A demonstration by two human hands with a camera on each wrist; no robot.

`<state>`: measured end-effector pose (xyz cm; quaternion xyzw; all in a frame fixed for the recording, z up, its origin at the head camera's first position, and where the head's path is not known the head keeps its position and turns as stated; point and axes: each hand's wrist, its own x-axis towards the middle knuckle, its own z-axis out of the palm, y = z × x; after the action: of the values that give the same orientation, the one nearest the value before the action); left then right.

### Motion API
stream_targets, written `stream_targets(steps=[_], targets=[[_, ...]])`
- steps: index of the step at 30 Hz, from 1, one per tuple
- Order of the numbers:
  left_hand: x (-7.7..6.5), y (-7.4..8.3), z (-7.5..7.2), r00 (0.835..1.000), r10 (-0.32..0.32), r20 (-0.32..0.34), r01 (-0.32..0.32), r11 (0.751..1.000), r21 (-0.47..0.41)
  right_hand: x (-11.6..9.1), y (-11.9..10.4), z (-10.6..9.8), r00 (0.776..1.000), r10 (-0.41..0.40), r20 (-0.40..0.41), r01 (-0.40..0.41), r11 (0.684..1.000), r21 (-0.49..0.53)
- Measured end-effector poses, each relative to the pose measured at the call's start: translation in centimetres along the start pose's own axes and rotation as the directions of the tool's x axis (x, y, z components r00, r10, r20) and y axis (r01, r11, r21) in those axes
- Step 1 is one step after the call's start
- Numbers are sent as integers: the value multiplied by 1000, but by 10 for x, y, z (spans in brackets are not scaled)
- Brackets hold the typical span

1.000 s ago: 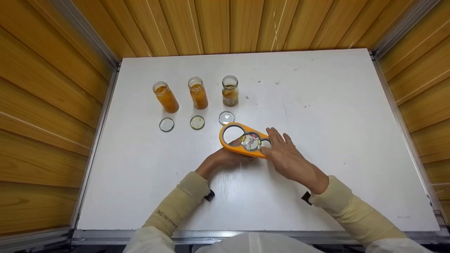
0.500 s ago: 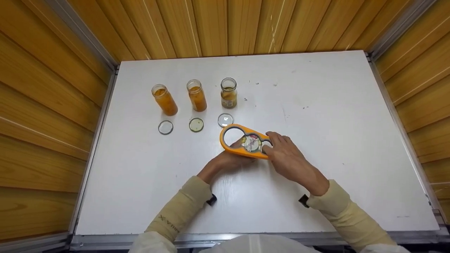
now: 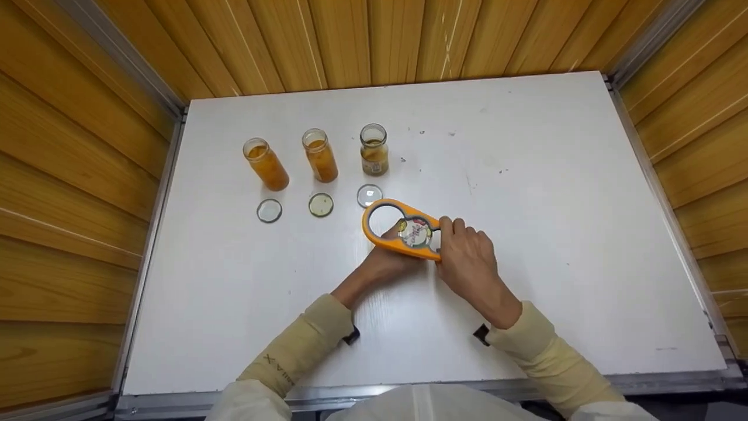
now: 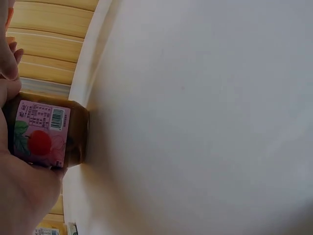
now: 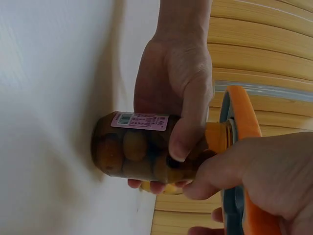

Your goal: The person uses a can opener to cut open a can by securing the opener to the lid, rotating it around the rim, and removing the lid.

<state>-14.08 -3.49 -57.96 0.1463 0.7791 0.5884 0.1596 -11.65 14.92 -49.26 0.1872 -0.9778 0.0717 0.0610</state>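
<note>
My left hand (image 3: pixel 388 264) grips a glass jar (image 5: pixel 134 152) of round dark fruit from the side. The jar has a pink label (image 4: pixel 41 132) with a red fruit and a barcode. Around its printed lid (image 3: pixel 415 232) sits an orange jar opener (image 3: pixel 403 247) with grey-lined round openings. The fingers of my right hand (image 3: pixel 469 260) are curled over the opener's narrow right end. In the right wrist view, that hand's thumb (image 5: pixel 212 174) lies along the neck of the jar. In the head view, the opener and hands hide the jar's body.
Three uncapped glass jars stand behind: two tall ones with orange contents, the left jar (image 3: pixel 267 166) and the middle jar (image 3: pixel 321 158), and a shorter jar (image 3: pixel 374 153). Before them lie a left lid (image 3: pixel 269 210), a middle lid (image 3: pixel 321 204) and a right lid (image 3: pixel 369 195). Wood-look panels enclose the white table (image 3: pixel 555 234).
My right hand's fingers, straighter before, have curled round the opener's right end, and its wrist has swung leftward. The left hand keeps its grip on the jar. The head view shifts slightly.
</note>
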Motion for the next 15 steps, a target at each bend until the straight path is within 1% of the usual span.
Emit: stream_targets(steps=[2,6,9,11,12,15], targets=[[-1,0,3,998,16,-60,-16,1000,-10,1,-6,-1,999,37,20,-36,999,-21],[-1,0,9,986,42,-159,-51,997,-52,-1,-17,0,996,91,13,-91,995,-39],[-1,1,14,976,52,-210,-65,996,-56,-4,-22,2,992,129,2,-129,991,-24],[0,0,15,976,51,-214,-63,997,-53,-5,-24,4,989,151,-1,-151,989,-5],[0,-1,14,978,52,-203,-65,996,-59,-6,-25,4,988,156,-5,-156,988,5],[1,-3,6,991,43,-128,-53,995,-82,-7,-23,6,989,148,-25,-148,989,14]])
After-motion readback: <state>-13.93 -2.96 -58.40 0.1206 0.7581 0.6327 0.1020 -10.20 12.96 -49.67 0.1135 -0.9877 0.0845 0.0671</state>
